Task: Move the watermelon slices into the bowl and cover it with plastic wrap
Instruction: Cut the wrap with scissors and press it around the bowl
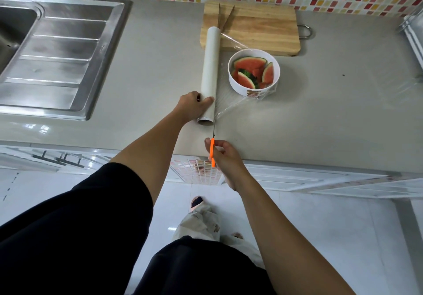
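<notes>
Head view: sink [57, 49] left, cutting board [263, 26] far, watermelon bowl [231, 83] just right of the plastic wrap roll [211, 65] the left hand [194, 105] grips; right hand [225, 159] grips an orange-handled cutter [212, 152].

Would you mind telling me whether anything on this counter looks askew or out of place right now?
Nothing is spilled. The plastic wrap roll lies with its far end propped on the cutting board, and the film is bunched near the bowl.
</notes>
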The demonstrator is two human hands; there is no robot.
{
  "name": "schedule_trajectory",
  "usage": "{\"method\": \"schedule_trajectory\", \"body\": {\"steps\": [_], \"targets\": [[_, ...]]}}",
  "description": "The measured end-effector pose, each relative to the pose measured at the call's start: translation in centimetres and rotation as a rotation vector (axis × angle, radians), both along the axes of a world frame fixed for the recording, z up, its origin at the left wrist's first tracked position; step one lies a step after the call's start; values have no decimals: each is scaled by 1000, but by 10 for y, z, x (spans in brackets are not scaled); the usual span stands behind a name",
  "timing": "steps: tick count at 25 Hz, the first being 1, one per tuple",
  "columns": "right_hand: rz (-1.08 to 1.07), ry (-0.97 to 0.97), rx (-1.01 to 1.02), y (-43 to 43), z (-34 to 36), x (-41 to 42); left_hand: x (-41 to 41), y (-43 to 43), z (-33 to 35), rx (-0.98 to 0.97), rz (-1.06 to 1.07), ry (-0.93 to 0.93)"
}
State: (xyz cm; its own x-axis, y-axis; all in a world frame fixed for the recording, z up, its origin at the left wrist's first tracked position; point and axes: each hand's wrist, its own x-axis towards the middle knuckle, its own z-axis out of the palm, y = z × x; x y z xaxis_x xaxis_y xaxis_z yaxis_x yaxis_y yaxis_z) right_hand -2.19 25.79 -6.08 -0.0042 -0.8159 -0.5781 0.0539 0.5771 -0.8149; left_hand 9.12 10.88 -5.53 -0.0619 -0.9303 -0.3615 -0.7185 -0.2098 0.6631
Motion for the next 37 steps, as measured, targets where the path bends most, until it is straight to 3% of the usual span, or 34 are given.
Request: {"method": "schedule_trajectory", "body": {"steps": [16,28,37], "targets": [[-54,17,-75,-34,-17,1,0,1,-1,-12,35,22],[-74,-78,-113,-39,-17,-3,5,6,0,28,189,425],[-63,-85,-121,-54,-15,-10,6,1,3,25,186,429]]}}
